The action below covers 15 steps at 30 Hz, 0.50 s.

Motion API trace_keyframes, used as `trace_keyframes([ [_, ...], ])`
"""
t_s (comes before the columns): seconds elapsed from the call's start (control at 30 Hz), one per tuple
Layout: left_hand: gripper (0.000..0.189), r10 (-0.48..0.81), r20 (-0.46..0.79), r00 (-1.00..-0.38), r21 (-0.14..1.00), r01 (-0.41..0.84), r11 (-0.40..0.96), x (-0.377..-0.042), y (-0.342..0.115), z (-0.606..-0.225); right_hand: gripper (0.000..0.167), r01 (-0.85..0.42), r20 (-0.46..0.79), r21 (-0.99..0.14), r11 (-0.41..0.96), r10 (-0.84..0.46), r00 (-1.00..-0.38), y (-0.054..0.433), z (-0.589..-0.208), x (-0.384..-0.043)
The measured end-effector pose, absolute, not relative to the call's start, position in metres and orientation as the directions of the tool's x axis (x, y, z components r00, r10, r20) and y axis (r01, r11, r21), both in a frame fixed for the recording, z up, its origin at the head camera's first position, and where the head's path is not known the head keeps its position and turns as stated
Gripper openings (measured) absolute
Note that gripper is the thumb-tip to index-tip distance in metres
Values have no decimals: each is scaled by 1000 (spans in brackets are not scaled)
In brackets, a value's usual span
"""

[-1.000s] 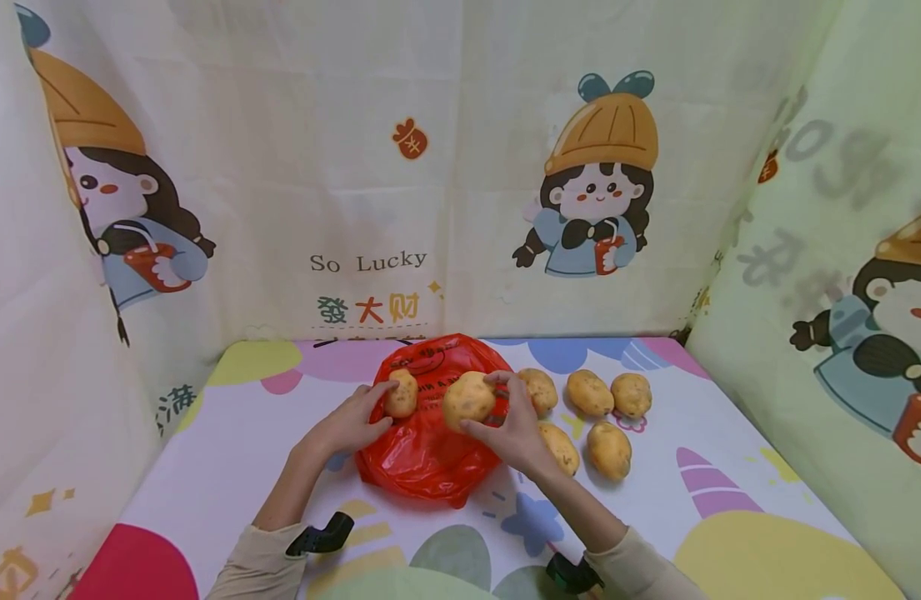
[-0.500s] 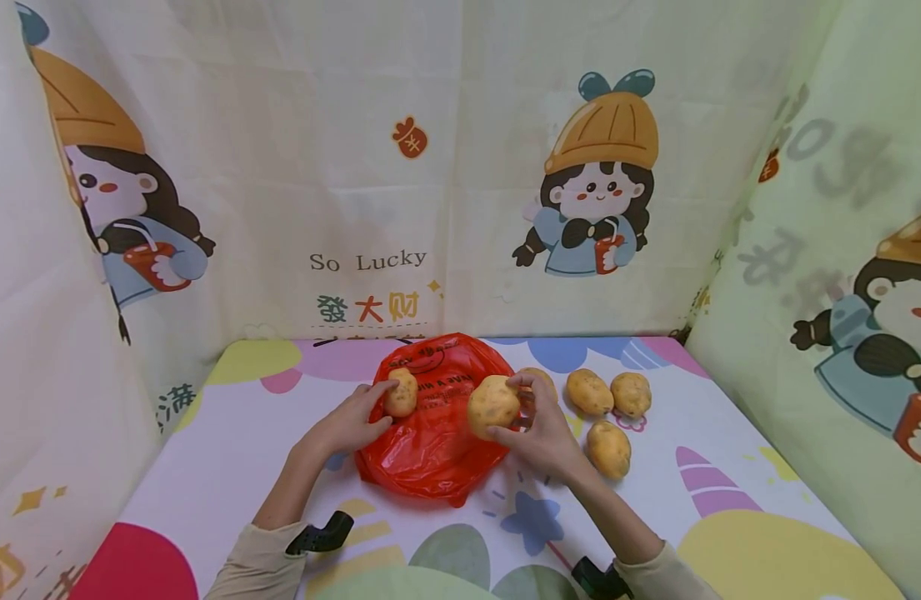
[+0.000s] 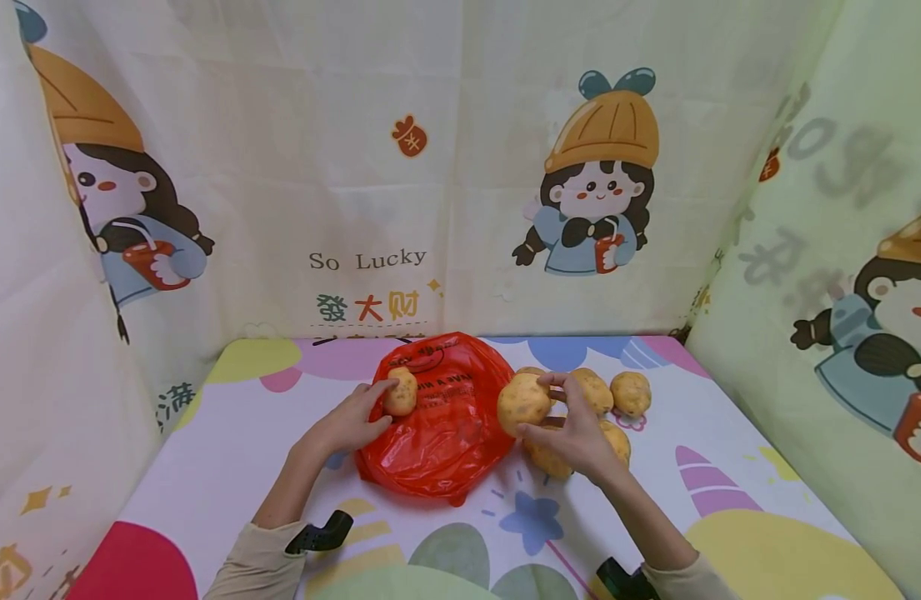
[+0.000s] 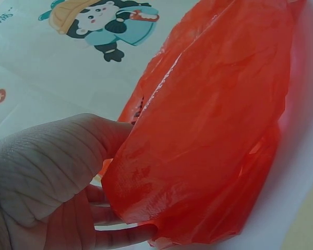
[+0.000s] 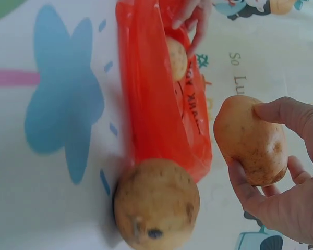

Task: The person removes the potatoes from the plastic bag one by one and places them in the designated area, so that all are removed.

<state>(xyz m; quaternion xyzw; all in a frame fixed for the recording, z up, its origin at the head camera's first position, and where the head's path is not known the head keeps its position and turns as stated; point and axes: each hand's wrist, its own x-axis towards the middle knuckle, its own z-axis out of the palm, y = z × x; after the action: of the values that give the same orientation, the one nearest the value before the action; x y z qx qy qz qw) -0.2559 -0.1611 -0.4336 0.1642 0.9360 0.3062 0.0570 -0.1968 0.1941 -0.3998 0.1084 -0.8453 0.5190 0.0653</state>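
Note:
A red plastic bag (image 3: 445, 442) lies with its mouth spread on the table. At its left rim my left hand (image 3: 351, 419) grips the plastic, as the left wrist view shows, with the bag (image 4: 208, 114) partly covering its fingers. Close to those fingertips a potato (image 3: 402, 392) rests in the bag's mouth. My right hand (image 3: 583, 437) holds a larger potato (image 3: 523, 403) between thumb and fingers, raised at the bag's right rim. In the right wrist view this potato (image 5: 250, 140) is fully off the table.
Several potatoes lie right of the bag, among them one at the far right (image 3: 631, 394) and one (image 3: 546, 454) partly behind my right hand. The patterned table (image 3: 445, 554) meets a printed cloth backdrop (image 3: 340, 183) at the back and sides.
My right hand has moved right with its potato, from over the bag to its right rim, near the loose potatoes. The left hand has stayed at the left rim.

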Motion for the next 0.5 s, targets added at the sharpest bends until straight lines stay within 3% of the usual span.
trace_keyframes([
  [0.5,67,333,-24,-943,594,254,763,-256,-160,-435,73,-203,199,-870,449,-57,-978,229,-393,-186],
])
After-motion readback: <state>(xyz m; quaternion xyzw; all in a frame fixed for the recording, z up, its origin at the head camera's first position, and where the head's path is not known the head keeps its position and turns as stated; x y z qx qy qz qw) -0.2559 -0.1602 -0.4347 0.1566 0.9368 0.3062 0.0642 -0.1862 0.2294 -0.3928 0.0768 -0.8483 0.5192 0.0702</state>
